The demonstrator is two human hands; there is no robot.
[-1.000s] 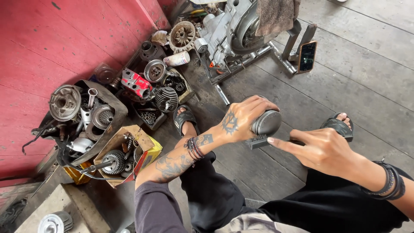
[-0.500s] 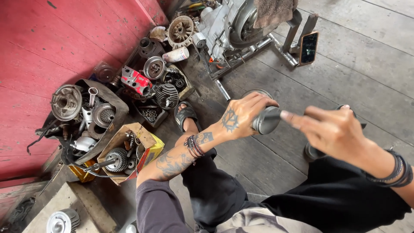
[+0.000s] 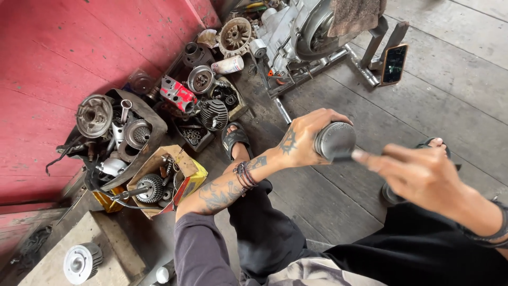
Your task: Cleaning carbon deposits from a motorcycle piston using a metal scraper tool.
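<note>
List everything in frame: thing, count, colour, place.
piston: 1, grey metal, gripped in left hand
engine on stand: 1, grey, top centre
phone: 1, black, leaning on the stand
finned cylinder: 1, dark, by the red wall
red part: 1, in the parts pile
cardboard box: 1, brown and yellow, holds gears
sandals: 2, black, on feet
left hand: tattooed, holds piston
right hand: blurred, finger at piston

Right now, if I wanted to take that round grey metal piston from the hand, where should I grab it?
Probably by the round side wall of the piston, coming from the right. The left hand wraps its left side and top, so only the flat grey end and right edge show. The right hand is beside it, one finger pointing at it; the hand is blurred, so I cannot tell whether it touches.
</note>
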